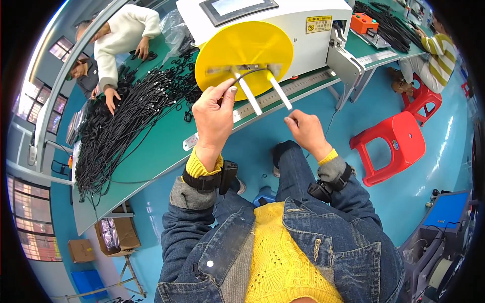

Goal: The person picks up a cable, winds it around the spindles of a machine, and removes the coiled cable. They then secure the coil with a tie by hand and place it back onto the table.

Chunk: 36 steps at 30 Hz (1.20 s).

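1. Heap of thin black cables (pixel 126 118): spread over the left part of the long green table (pixel 156 146); a co-worker in a white sleeve (pixel 113 48) leans over it with one hand pressed on the heap.
2. Left hand (pixel 214 118): raised before the machine, thumb and forefinger pinched together on the short black cable (pixel 247 74), the other fingers curled toward the palm. A black strap with a small device (pixel 209 179) circles the wrist over a yellow cuff.
3. Short black cable: arches from the left fingers up to the front of the round yellow disc (pixel 245 55), passing between two white pegs (pixel 265 91) that project from the disc toward the viewer.
4. Round yellow disc: mounted on the face of a white box-shaped machine (pixel 298 38) that stands on the table, above a steel ruler (pixel 283 91) fixed along the table edge.
5. Right hand (pixel 303 129): held lower and right of the pegs, fingers closed loosely together; whether they grip anything cannot be told.
6. Red plastic stool (pixel 391 144): stands on the blue floor (pixel 429 121), right of the person's knee.
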Each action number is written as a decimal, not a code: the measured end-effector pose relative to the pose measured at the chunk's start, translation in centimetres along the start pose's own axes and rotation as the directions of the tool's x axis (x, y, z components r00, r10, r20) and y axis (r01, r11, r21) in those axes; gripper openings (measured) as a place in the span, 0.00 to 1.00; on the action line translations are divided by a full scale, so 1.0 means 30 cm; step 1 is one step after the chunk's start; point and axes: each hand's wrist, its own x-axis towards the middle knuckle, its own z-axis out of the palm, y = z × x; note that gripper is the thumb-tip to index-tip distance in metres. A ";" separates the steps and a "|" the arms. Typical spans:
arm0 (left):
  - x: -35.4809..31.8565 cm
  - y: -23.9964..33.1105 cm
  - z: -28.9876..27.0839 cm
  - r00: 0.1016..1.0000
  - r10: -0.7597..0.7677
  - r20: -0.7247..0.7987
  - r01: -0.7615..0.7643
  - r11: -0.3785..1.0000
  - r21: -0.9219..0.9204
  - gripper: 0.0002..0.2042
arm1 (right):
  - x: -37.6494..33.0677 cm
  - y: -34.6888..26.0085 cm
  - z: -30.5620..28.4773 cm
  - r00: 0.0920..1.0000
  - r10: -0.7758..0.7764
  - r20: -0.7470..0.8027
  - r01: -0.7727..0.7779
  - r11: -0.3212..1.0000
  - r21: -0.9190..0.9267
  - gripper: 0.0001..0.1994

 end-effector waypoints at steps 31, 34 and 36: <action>-0.049 0.156 0.040 0.907 0.363 0.215 -0.422 0.777 0.466 0.18 | 0.094 -0.198 -0.125 0.985 -0.164 -0.046 0.170 0.925 0.340 0.07; -0.049 0.180 0.059 0.895 0.369 0.249 -0.445 0.724 0.527 0.18 | 0.109 -0.207 -0.125 0.993 -0.122 0.004 0.114 0.936 0.333 0.08; -0.048 0.192 0.068 0.886 0.387 0.255 -0.461 0.679 0.572 0.18 | 0.119 -0.206 -0.121 0.994 -0.106 0.033 0.090 0.940 0.330 0.08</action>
